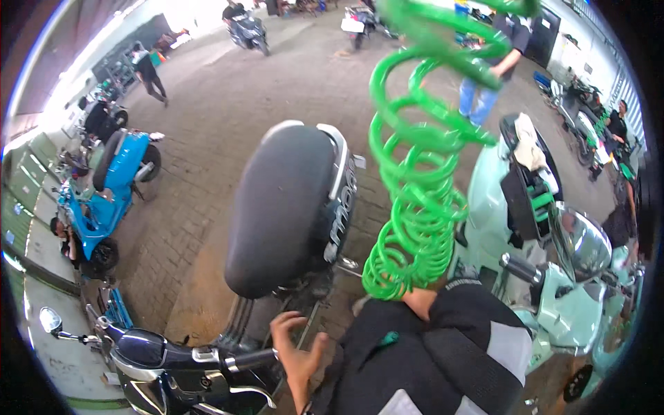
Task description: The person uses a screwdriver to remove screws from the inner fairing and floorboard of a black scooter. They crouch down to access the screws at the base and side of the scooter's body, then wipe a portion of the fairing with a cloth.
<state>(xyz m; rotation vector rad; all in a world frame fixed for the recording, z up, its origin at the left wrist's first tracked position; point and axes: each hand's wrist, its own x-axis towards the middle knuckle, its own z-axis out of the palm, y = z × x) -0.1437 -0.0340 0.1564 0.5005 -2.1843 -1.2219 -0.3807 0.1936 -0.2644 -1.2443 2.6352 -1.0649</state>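
Left hand [301, 349] bare, thumb and fingers apart, holding nothing; just beside the grip [250, 360] of a dark scooter [142, 349]; contact unclear. Right hand hidden from sight, state cannot be told.

Green coil [422, 197] hangs from the upper edge down to the dark clothing below, its upper loops blurred. It blocks part of the floor and of a person in jeans [477, 104] behind. Dark scooter's long black seat [280, 200] left of the coil. Mint scooter [484, 190] at right; pale cloth [529, 145] over its open black compartment; round mirror [584, 242] nearer.

Blue scooter [114, 200] farther left; 1 walker [146, 72] beyond. More motorbikes at the far edges.

Floor [183, 138] of small paving blocks, tan patch by the seat. Pale wall at upper right, strong daylight at upper left.
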